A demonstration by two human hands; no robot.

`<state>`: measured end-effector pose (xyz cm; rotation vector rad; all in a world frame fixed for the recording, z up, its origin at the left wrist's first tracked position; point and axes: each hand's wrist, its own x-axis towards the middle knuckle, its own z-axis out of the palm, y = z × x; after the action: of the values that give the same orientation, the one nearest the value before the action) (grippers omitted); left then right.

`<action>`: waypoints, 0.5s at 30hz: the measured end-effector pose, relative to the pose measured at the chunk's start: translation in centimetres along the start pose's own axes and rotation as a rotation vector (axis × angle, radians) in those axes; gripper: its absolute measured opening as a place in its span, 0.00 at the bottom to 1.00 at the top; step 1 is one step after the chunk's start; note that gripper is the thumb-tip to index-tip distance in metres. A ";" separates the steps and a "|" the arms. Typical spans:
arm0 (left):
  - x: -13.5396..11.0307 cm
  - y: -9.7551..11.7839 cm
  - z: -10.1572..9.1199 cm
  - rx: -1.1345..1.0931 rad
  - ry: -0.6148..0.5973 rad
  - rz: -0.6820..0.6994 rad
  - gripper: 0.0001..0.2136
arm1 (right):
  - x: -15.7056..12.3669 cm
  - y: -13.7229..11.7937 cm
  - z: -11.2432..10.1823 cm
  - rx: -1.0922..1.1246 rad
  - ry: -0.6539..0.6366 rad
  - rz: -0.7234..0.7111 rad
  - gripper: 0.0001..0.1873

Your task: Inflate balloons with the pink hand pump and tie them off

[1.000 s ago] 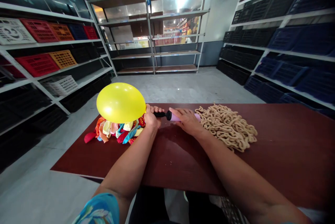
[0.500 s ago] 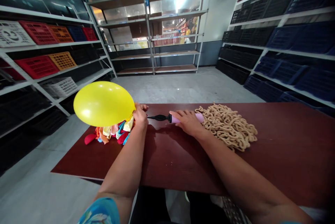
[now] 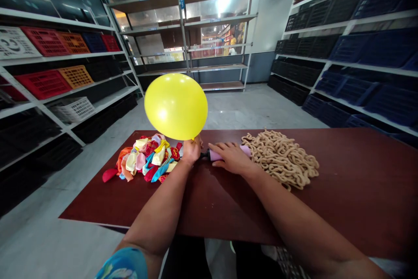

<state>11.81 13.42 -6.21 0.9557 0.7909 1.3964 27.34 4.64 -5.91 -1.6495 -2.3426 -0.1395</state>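
Note:
An inflated yellow balloon (image 3: 176,105) stands above my left hand (image 3: 191,149), whose closed fingers pinch it by the neck. A hand pump with a lilac barrel (image 3: 245,150) and a black end (image 3: 205,155) lies crosswise over the table. My right hand (image 3: 232,157) grips the barrel from above, thumb on the near side and fingers on the far side. The pump's left tip is hidden behind my left hand, so I cannot tell whether it touches the balloon. Left of that hand is a heap of limp, colourful balloons (image 3: 140,161).
A pile of tan rope-like strands (image 3: 284,157) lies right of the pump on the dark red table (image 3: 228,209). Beyond the table stands a metal rack (image 3: 222,68). Shelves of crates (image 3: 42,44) line the left, with dark crates (image 3: 346,89) on the right.
My left hand has moved right and slightly down, towards the pump. The yellow balloon has swung right and up, uncovering more of the limp balloons. My right hand stays on the pump.

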 end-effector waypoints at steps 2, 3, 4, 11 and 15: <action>-0.7 -0.4 0.6 0.100 -0.068 -0.018 0.16 | 0.2 -0.3 -0.3 0.066 0.115 0.039 0.31; -1.0 -0.4 0.8 0.146 -0.101 -0.006 0.16 | 0.3 -0.4 -0.4 0.108 0.180 0.061 0.29; -1.3 -0.5 1.1 0.173 -0.127 0.026 0.16 | 0.4 -0.5 -0.5 0.155 0.237 0.076 0.28; -2.2 -1.4 1.3 0.571 -0.381 0.319 0.07 | 0.9 -0.1 1.1 0.638 0.363 0.012 0.22; -2.2 -2.2 1.0 0.746 -0.342 0.292 0.11 | 1.2 0.4 1.5 0.747 0.345 0.004 0.24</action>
<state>13.57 11.32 -7.97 1.8943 0.9505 1.1282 27.05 6.22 -7.00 -1.1444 -1.8035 0.3782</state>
